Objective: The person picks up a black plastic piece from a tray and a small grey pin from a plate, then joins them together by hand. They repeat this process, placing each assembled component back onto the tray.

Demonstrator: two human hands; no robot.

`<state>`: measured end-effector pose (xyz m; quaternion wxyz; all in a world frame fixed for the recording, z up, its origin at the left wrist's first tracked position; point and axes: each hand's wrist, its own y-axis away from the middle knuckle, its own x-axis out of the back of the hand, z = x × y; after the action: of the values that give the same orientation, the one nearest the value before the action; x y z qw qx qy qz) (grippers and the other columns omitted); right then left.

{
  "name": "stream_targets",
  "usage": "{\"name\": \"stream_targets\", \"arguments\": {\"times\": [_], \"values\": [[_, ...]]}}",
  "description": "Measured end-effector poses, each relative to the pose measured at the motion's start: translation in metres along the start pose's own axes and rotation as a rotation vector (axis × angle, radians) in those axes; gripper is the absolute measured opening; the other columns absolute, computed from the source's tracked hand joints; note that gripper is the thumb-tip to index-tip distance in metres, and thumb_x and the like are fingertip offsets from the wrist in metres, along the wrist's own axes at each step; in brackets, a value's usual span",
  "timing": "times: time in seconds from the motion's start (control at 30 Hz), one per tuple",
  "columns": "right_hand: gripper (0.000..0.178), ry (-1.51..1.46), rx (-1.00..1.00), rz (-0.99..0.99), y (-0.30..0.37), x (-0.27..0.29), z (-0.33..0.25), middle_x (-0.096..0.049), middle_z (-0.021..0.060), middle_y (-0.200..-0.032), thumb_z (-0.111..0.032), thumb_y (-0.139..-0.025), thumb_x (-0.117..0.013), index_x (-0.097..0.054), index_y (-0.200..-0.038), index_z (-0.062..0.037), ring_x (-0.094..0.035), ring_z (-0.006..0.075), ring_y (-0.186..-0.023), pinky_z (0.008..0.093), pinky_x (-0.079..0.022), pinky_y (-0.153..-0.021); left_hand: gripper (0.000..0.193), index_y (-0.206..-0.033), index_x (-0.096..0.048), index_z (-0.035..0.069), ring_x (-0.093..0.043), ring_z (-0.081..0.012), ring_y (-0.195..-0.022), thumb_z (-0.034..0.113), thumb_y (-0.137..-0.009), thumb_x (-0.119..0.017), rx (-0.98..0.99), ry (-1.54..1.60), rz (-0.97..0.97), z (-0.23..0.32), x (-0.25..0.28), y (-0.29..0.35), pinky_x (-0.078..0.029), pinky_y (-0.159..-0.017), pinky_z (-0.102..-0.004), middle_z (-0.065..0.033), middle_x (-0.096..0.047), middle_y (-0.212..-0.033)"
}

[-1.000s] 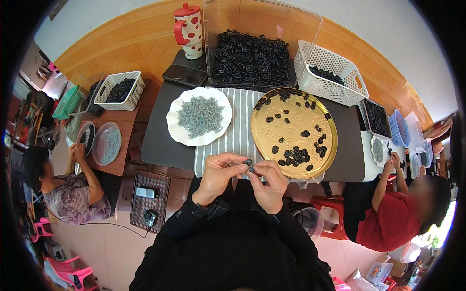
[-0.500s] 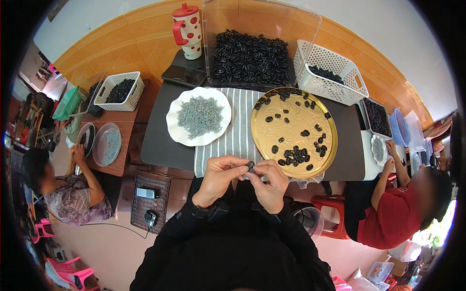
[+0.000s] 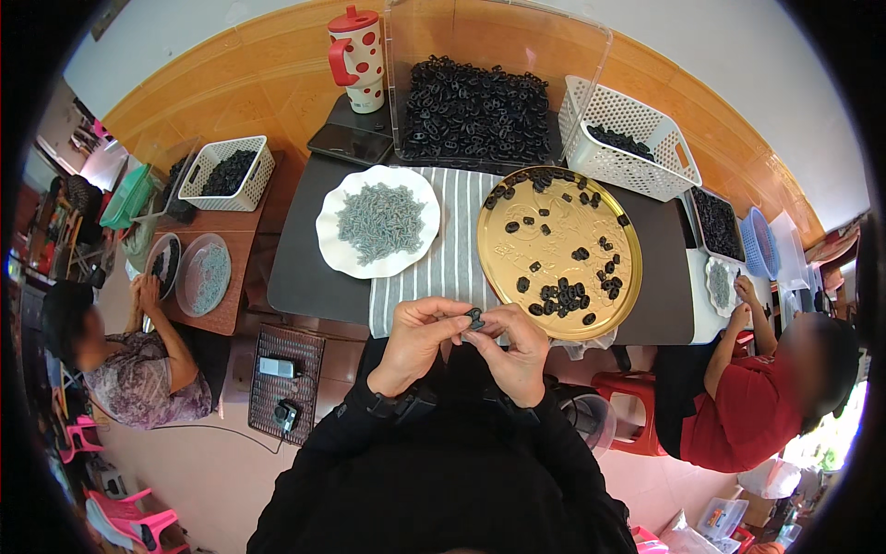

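Note:
Both my hands meet just off the table's front edge, in front of my body. Between their fingertips is a small black oval plastic part (image 3: 474, 317). My left hand (image 3: 420, 334) pinches it from one side with thumb and forefinger. From the other side the fingers of my right hand (image 3: 515, 346) close on it; whether they also hold a screw is hidden. A white scalloped plate (image 3: 334, 249) heaped with small grey-blue screws (image 3: 380, 222) lies ahead on the left. To the right, a round gold tray (image 3: 517, 263) carries scattered black parts (image 3: 563, 297).
A clear bin of black parts (image 3: 475, 111) stands at the back, beside a white perforated basket (image 3: 678, 152). A spotted tumbler (image 3: 358, 65) and a phone (image 3: 351, 144) are back left. A striped cloth (image 3: 452, 249) underlies plate and tray. Two people work at side tables, left and right.
My hands stay almost in place, with the black part tilted slightly between the fingertips. At the right, the co-worker's hand has shifted a little.

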<state>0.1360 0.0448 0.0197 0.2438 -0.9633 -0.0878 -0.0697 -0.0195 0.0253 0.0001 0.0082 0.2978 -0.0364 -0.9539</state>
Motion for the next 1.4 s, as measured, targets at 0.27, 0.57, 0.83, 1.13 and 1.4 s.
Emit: {"name": "stream_targets", "arguments": {"times": [0.27, 0.57, 0.83, 1.13, 1.4], "values": [[0.017, -0.074, -0.073, -0.052, 0.001, 0.009, 0.004, -0.063, 0.0090, -0.084, 0.012, -0.080, -0.062, -0.064, -0.095, 0.0040, -0.061, 0.0122, -0.072, 0.0223, -0.048, -0.064, 0.019, -0.102, -0.068, -0.002, -0.063, -0.0094, -0.074, -0.005, -0.083, -0.066, 0.009, -0.003, -0.045, 0.001, -0.002, 0.002, -0.050, -0.062, -0.0204, -0.0085, -0.070, -0.088], [0.021, -0.141, -0.150, -0.044, 0.004, 0.008, 0.006, -0.063, 0.0067, -0.082, 0.009, -0.079, -0.065, -0.065, -0.099, 0.0024, -0.058, 0.0106, -0.071, 0.0222, -0.046, -0.064, 0.025, -0.107, -0.067, 0.000, -0.061, -0.0064, -0.072, -0.004, -0.082, -0.068, -0.062, -0.094, -0.071, -0.001, -0.003, 0.005, -0.048, -0.061, -0.0187, -0.0057, -0.069, -0.090], [0.026, -0.184, -0.154, -0.045, 0.010, 0.006, 0.012, -0.061, 0.0060, -0.082, 0.010, -0.078, -0.065, -0.066, -0.102, 0.0022, -0.056, 0.0111, -0.071, 0.0220, -0.046, -0.065, 0.025, -0.106, -0.067, -0.001, -0.059, -0.0057, -0.071, -0.005, -0.081, -0.068, -0.062, -0.152, -0.066, -0.002, -0.002, 0.008, -0.047, -0.059, -0.0185, -0.0052, -0.068, -0.090], [0.024, -0.136, -0.078, -0.027, 0.012, 0.004, 0.005, -0.062, 0.0089, -0.084, 0.012, -0.077, -0.064, -0.066, -0.100, 0.0033, -0.058, 0.0143, -0.072, 0.0238, -0.046, -0.065, 0.024, -0.107, -0.067, 0.000, -0.057, -0.0072, -0.072, -0.006, -0.084, -0.064, -0.145, -0.173, -0.063, -0.008, -0.006, 0.015, -0.044, -0.056, -0.0183, -0.0051, -0.064, -0.088], [0.024, -0.176, -0.063, 0.028, 0.018, -0.002, 0.003, -0.061, 0.0101, -0.085, 0.014, -0.078, -0.062, -0.064, -0.100, 0.0045, -0.059, 0.0146, -0.073, 0.0239, -0.047, -0.065, 0.023, -0.108, -0.065, -0.001, -0.050, -0.0051, -0.067, -0.006, -0.087, -0.060, -0.231, -0.244, -0.025, -0.010, -0.016, 0.022, -0.040, -0.056, -0.0181, -0.0017, -0.058, -0.084]]}}
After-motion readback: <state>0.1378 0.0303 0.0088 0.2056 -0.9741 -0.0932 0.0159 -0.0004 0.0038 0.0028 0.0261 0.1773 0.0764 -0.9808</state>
